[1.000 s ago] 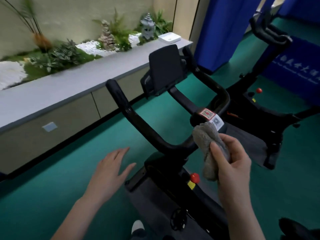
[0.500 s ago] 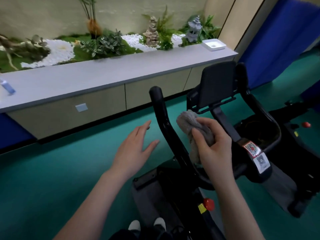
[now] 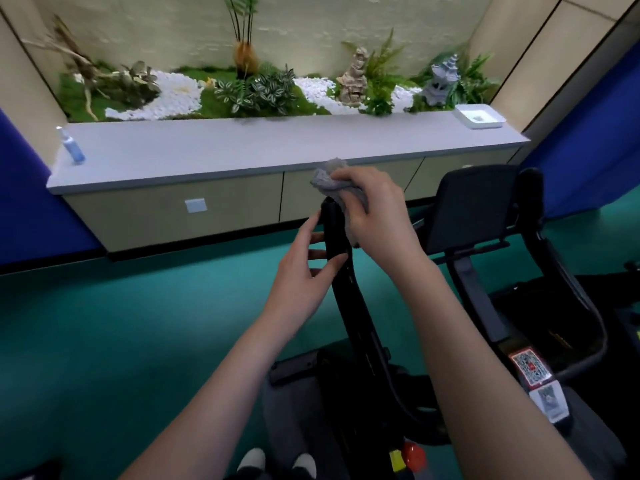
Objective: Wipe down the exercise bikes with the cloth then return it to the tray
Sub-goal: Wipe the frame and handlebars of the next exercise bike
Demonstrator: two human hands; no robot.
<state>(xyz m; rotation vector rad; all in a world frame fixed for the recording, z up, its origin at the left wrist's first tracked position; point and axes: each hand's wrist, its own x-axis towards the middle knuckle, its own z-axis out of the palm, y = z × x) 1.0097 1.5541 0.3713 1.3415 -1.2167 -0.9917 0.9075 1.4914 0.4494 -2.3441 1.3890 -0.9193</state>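
Though blurry — cloth (image 3: 325, 178) in right hand (image 3: 374, 209), apparently atop handlebar (image 3: 334, 226) tip.

The grey cloth (image 3: 332, 183) was carried by the right hand (image 3: 377, 216) from the handlebar's middle onto the tip of the left handlebar horn (image 3: 336, 233). The left hand (image 3: 304, 271), previously held open in the air, was closed around the horn just below.
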